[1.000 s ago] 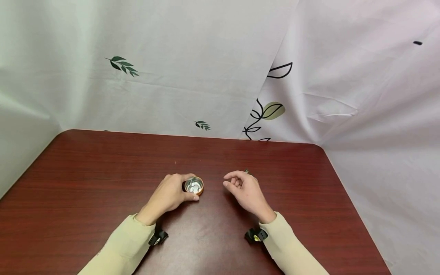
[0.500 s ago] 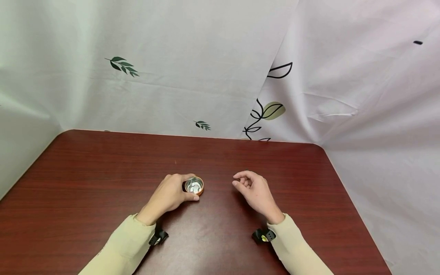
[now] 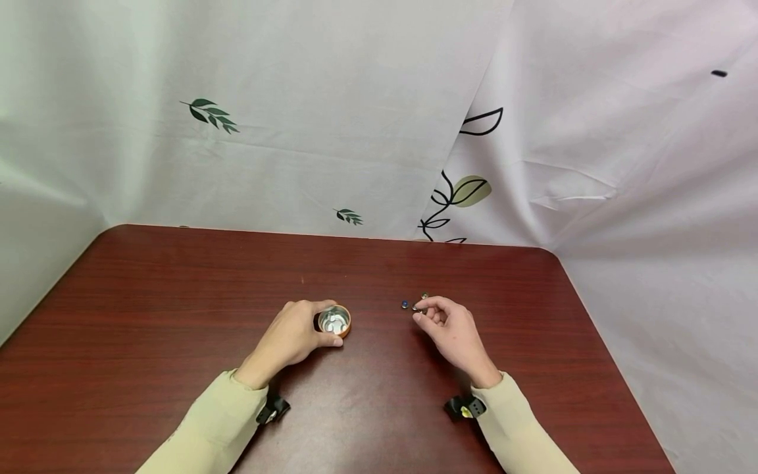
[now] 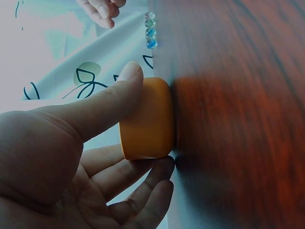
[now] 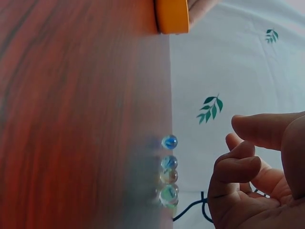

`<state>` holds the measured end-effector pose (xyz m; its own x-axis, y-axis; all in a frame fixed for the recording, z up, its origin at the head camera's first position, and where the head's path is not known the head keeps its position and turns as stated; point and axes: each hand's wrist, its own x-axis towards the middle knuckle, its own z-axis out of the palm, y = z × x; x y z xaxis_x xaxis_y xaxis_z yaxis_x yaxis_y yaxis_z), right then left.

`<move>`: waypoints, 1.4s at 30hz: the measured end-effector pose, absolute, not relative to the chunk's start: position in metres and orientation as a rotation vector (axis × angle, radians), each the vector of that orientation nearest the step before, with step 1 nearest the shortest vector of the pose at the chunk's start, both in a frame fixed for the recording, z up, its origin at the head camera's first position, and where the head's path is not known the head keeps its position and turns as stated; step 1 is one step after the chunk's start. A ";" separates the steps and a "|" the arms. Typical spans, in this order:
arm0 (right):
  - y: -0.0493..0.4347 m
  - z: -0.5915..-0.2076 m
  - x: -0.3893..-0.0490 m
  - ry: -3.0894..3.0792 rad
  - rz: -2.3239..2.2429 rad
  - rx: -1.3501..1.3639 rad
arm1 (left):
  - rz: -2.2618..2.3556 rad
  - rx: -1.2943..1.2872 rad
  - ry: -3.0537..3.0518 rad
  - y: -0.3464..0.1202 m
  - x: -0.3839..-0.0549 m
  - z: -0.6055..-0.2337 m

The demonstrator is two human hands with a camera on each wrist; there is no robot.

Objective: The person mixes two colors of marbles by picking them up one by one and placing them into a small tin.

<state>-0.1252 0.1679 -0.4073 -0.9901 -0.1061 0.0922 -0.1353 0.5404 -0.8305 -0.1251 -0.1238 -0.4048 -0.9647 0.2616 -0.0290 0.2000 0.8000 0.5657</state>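
A small round orange cup (image 3: 335, 320) with a shiny silvery inside stands on the table. My left hand (image 3: 296, 332) grips it from the left, thumb on the near side and fingers round the far side. What lies inside the cup cannot be made out. Several clear glass marbles (image 5: 169, 176) with coloured swirls rest on the table to the right, one blue marble (image 3: 404, 304) a little apart. My right hand (image 3: 453, 332) hovers above and beside the marbles, fingers loosely bent. Nothing shows between thumb and fingers in the right wrist view (image 5: 248, 167).
The dark red wooden table (image 3: 177, 296) has rounded far corners. White cloth (image 3: 296, 131) with leaf prints hangs behind it and along both sides. A black strapped device (image 3: 464, 408) sits at the right wrist, another device (image 3: 273, 409) at the left.
My right hand has moved to the right across the table, away from the cup. Marbles that it hid now show beside its fingertips. My left hand and the cup have stayed put.
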 end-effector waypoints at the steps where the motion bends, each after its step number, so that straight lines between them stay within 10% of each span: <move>1: 0.169 -0.408 -0.125 -2.731 1.474 0.210 | 0.887 0.368 2.879 -0.124 -0.125 -0.405; 42: 0.191 -0.417 -0.139 -2.871 1.264 -0.043 | 0.901 0.391 2.879 -0.124 -0.125 -0.404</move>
<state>-0.1385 0.1911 -0.4166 -0.9996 0.0268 -0.0068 0.0231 0.6750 -0.7375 -0.1249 -0.1244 -0.4039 -0.9621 0.2720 -0.0181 0.2131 0.7920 0.5721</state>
